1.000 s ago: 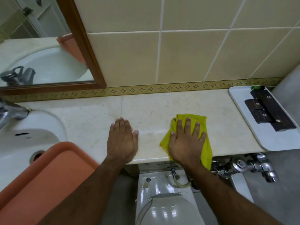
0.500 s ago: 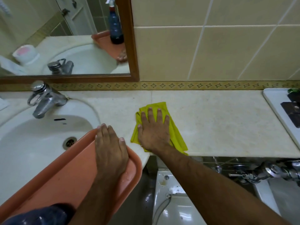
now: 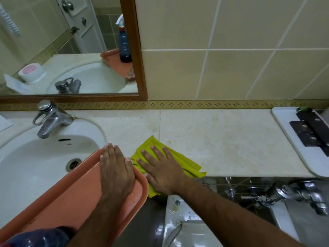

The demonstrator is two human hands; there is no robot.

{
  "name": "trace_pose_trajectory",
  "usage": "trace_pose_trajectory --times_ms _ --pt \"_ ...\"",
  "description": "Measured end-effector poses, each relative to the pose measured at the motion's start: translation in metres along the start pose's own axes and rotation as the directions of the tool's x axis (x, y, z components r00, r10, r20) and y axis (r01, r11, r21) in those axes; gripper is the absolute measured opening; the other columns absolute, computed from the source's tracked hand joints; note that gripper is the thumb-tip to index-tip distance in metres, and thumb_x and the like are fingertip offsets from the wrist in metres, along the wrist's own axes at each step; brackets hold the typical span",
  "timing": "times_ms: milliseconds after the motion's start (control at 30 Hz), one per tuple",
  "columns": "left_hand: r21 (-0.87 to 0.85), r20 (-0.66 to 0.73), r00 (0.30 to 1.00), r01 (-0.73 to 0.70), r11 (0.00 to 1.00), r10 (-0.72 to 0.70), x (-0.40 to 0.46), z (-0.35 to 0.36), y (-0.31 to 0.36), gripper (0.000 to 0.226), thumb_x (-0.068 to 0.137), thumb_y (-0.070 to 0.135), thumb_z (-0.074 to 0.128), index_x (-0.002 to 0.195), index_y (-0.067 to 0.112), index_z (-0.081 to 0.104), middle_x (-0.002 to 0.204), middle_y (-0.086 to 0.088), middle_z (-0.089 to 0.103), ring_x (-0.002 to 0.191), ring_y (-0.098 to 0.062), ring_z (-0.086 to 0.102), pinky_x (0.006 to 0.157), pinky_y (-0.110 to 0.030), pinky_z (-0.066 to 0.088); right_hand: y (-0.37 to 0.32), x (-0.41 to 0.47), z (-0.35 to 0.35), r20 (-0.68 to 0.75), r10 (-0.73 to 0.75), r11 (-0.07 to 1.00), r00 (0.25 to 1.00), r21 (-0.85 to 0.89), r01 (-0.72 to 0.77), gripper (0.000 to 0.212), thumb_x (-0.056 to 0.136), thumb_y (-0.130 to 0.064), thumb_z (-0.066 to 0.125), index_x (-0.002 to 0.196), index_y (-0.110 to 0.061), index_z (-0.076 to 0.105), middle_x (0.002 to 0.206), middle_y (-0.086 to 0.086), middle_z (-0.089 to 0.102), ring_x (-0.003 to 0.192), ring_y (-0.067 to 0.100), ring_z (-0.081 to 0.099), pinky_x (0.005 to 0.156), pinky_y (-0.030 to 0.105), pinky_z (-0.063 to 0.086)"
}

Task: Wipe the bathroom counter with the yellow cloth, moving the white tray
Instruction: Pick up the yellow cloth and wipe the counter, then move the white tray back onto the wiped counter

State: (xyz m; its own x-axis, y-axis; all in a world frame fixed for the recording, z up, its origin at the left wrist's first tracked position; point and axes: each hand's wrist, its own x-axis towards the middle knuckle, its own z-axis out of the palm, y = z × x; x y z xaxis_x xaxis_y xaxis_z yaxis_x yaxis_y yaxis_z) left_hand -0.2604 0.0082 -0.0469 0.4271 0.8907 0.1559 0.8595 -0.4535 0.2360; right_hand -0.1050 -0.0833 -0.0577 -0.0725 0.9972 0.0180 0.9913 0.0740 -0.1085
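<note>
The yellow cloth (image 3: 183, 162) lies crumpled at the front edge of the beige stone counter (image 3: 222, 139), partly hanging over it. My right hand (image 3: 161, 168) presses flat on the cloth with fingers spread. My left hand (image 3: 114, 168) rests flat, palm down, on the rim corner of an orange tray (image 3: 71, 196) that lies over the sink. The white tray (image 3: 284, 139) sits at the counter's far right end, holding dark rectangular items (image 3: 309, 132); neither hand touches it.
A white sink (image 3: 26, 163) with a chrome tap (image 3: 49, 118) fills the left. A wood-framed mirror (image 3: 137, 50) hangs above it. Below the counter are a toilet cistern (image 3: 187, 229) and chrome pipework (image 3: 284, 193). A dark bottle top (image 3: 39, 237) shows at bottom left.
My right hand has slid the yellow cloth leftward along the counter, up against the orange tray. My left hand left the bare counter and now rests on the tray's corner.
</note>
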Motion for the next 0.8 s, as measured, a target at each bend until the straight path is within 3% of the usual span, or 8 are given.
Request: trace_pose_trajectory --times_ms 133,300,400,500,600,700,733,800 --pt "0.018 0.031 1.000 -0.003 1.000 0.003 0.000 -0.004 0.002 0.066 0.095 0.035 0.022 0.144 -0.008 0.030 0.154 -0.028 0.031 0.146 -0.040 0.023 0.120 -0.051 0.017 -0.003 -0.011 -0.015 0.022 0.034 0.999 0.999 0.041 -0.035 0.063 0.100 -0.050 0.034 0.155 -0.021 0.023 0.163 0.011 0.025 0.150 0.035 0.016 0.120 0.060 0.008" --pt "0.103 0.133 0.991 -0.037 0.994 0.023 -0.001 -0.017 0.002 0.068 0.091 0.035 0.026 0.136 -0.014 0.039 0.143 -0.036 0.040 0.136 -0.048 0.034 0.114 -0.057 0.026 0.014 -0.075 -0.026 -0.042 -0.025 0.999 0.999 0.047 0.027 0.054 0.096 -0.043 0.045 0.139 -0.010 0.045 0.144 0.016 0.051 0.138 0.034 0.040 0.119 0.054 0.025" --pt "0.200 0.158 0.987 -0.061 0.978 0.029 0.007 -0.030 0.009 0.068 0.086 0.038 0.028 0.115 -0.019 0.051 0.120 -0.043 0.053 0.115 -0.055 0.048 0.100 -0.064 0.036 0.054 -0.123 -0.042 -0.076 -0.048 0.998 0.996 0.028 0.050 0.041 0.094 -0.034 0.051 0.127 -0.010 0.054 0.129 0.013 0.060 0.123 0.031 0.050 0.115 0.048 0.033" --pt "0.252 0.112 0.993 -0.069 0.965 0.041 0.015 -0.044 0.048 0.069 0.084 0.041 0.029 0.105 -0.021 0.052 0.106 -0.045 0.054 0.102 -0.056 0.051 0.089 -0.064 0.041 0.108 -0.171 -0.062 -0.109 0.029 0.999 0.994 -0.043 -0.034 0.034 0.086 -0.023 0.058 0.117 -0.009 0.062 0.117 0.012 0.066 0.109 0.029 0.058 0.107 0.046 0.043" --pt "0.252 0.081 0.988 -0.145 0.957 0.129 0.026 -0.049 0.122 0.073 0.085 0.045 0.030 0.115 -0.019 0.051 0.115 -0.044 0.053 0.109 -0.055 0.050 0.092 -0.064 0.039 0.163 -0.215 -0.085 -0.159 0.218 0.970 0.963 -0.078 -0.232 0.029 0.086 -0.023 0.051 0.107 -0.011 0.067 0.106 0.010 0.069 0.097 0.027 0.063 0.094 0.045 0.050" --pt "0.190 0.079 0.966 -0.257 0.948 0.246 0.042 -0.033 0.212 0.067 0.092 0.044 0.031 0.119 -0.014 0.051 0.120 -0.038 0.055 0.113 -0.050 0.050 0.098 -0.059 0.039 0.213 -0.256 -0.101 -0.298 0.466 0.869 0.833 -0.024 -0.495 0.026 0.086 -0.022 0.059 0.106 -0.009 0.070 0.099 0.011 0.072 0.088 0.029 0.067 0.083 0.045 0.055" --pt "0.142 0.075 0.951 -0.307 0.941 0.299 0.047 -0.024 0.244 0.064 0.094 0.045 0.030 0.117 -0.011 0.051 0.117 -0.034 0.057 0.110 -0.047 0.051 0.098 -0.057 0.040 0.227 -0.271 -0.104 -0.357 0.572 0.800 0.738 0.044 -0.599 0.026 0.086 -0.021 0.063 0.107 -0.008 0.071 0.099 0.012 0.074 0.087 0.031 0.069 0.081 0.045 0.057" --pt "0.029 0.087 0.908 -0.414 0.910 0.410 0.054 0.001 0.321 0.062 0.096 0.048 0.025 0.112 -0.006 0.052 0.111 -0.027 0.057 0.104 -0.041 0.051 0.097 -0.052 0.041 0.257 -0.306 -0.103 -0.422 0.788 0.577 0.448 0.254 -0.776 0.027 0.087 -0.020 0.067 0.110 -0.006 0.071 0.103 0.013 0.074 0.090 0.032 0.069 0.081 0.044 0.057"
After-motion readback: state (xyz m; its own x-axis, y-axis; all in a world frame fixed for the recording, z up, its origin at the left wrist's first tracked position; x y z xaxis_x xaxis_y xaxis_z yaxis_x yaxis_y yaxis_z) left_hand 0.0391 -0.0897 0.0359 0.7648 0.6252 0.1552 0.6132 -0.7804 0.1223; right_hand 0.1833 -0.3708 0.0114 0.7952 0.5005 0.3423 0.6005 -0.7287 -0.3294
